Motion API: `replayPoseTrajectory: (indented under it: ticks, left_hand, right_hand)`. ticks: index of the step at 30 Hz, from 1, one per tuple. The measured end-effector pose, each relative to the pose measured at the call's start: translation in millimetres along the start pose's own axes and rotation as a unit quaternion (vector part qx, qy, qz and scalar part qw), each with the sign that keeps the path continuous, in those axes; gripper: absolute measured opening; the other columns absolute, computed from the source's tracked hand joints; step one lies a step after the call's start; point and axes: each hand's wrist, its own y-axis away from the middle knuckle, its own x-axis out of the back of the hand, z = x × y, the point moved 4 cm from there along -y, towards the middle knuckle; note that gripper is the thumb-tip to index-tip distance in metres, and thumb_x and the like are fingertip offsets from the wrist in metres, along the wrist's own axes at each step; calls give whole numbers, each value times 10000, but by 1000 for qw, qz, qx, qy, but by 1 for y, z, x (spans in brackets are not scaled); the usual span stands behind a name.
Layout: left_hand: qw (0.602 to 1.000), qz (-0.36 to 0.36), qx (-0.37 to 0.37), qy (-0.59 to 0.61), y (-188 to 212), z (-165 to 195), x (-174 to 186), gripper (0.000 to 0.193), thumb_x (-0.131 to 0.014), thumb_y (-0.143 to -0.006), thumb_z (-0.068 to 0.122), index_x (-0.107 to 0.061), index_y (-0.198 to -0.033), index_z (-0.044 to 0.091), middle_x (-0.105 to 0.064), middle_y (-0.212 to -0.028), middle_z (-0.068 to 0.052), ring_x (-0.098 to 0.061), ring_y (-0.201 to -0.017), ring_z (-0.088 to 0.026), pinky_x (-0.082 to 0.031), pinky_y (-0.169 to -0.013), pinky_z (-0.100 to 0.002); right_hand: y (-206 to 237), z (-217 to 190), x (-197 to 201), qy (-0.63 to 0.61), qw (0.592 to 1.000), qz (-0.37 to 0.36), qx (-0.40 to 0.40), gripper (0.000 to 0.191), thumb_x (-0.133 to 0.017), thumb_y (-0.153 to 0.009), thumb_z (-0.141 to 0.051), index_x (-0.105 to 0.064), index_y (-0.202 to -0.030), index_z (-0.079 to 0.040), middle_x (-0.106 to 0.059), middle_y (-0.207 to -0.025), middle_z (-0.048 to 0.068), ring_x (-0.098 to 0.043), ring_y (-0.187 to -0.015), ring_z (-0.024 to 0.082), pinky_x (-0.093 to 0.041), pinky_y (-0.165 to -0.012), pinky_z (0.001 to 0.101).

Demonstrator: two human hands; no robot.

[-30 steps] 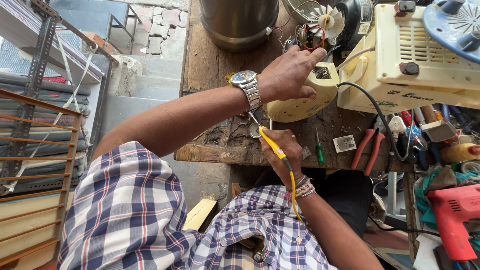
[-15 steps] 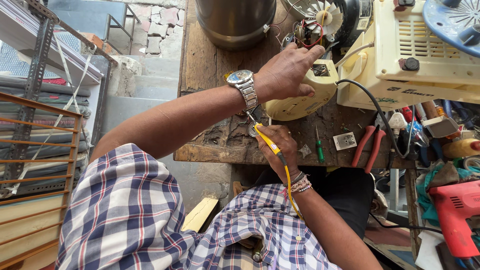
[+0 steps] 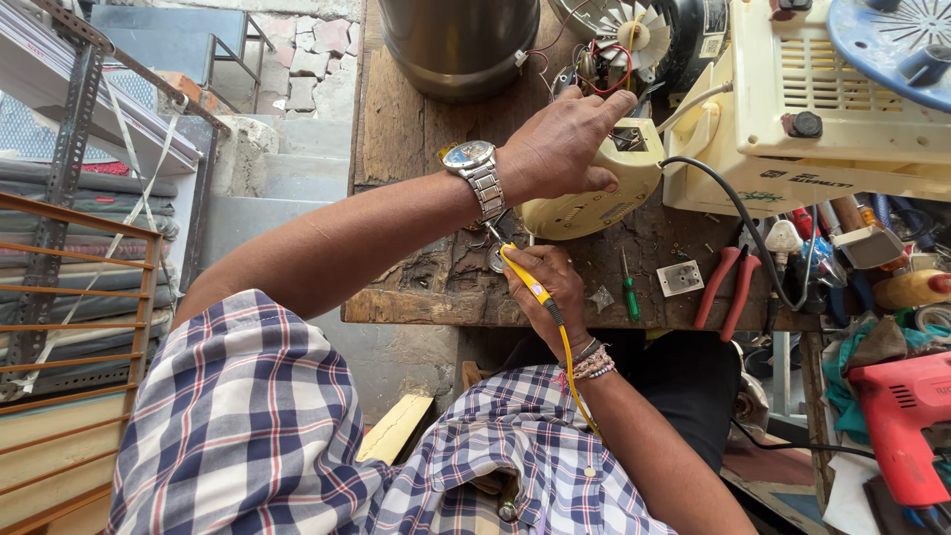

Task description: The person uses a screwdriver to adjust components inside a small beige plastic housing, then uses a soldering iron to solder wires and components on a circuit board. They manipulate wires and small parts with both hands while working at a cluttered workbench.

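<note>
At the frame's centre, the left hand [image 3: 565, 149] grips the cream housing [image 3: 584, 193] while the right hand [image 3: 550, 287] clasps a yellow soldering iron [image 3: 525, 277], seemingly mid-repair, needing a steady tip.

Small repair workshop, appliance fixing. Worn, cracked wooden table [image 3: 416, 297] crowded with opened gear: cream plastic appliance housing [image 3: 792, 109], bare electric motor with white fan and red wiring [image 3: 619, 40], dull steel cylindrical pot [image 3: 456, 40]. Hand tools lying about: red-handled pliers [image 3: 728, 287], small green-handled screwdriver [image 3: 630, 297], red power drill [image 3: 901, 421] on the cluttered right side. Slotted grey metal shelving [image 3: 69, 149] stands left, rough stone paving [image 3: 307, 50] beyond.
</note>
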Motion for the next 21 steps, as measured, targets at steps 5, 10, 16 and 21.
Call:
replayPoseTrajectory:
  ticks: [5,10,16,21]
  left_hand:
    - [1000,-6,6,-5,-1,0,0,979,-930,-711,407,-390,-1462,86,-668,-1203,-135,-552,-1145,-335,-501,-965,-449]
    - [1000,-9,8,-10,-1,-1,-1,990,-931,-711,413,-385,-1467,83,-671,-1198,-137,-552,-1142,-338,-495,-974,-449]
    - [1000,4,-2,-6,-1,-2,-1,997,-940,-695,418,-393,-1456,79,-670,-1196,-143,-551,-1137,-343,-497,-960,-456]
    - [1000,-3,1,-8,0,-2,-3,1002,-931,-713,419,-382,-1475,70,-676,-1187,-139,-557,-1132,-331,-506,-962,-444]
  right_hand:
    - [-1,1,0,-1,1000,10,12,347,-802,-898,-118,-738,-1232,-188,-702,-1087,31,-697,-971,193,-588,-824,326]
    - [-1,2,-1,-2,1000,4,13,351,-798,-902,-116,-735,-1240,-189,-701,-1093,29,-694,-977,193,-589,-828,326]
    - [-1,4,-4,-7,1000,-1,7,354,-800,-899,-122,-732,-1238,-197,-697,-1100,23,-696,-993,188,-594,-834,323]
    - [-1,7,-6,6,1000,2,10,344,-804,-900,-124,-736,-1229,-199,-695,-1087,13,-693,-993,187,-589,-841,326]
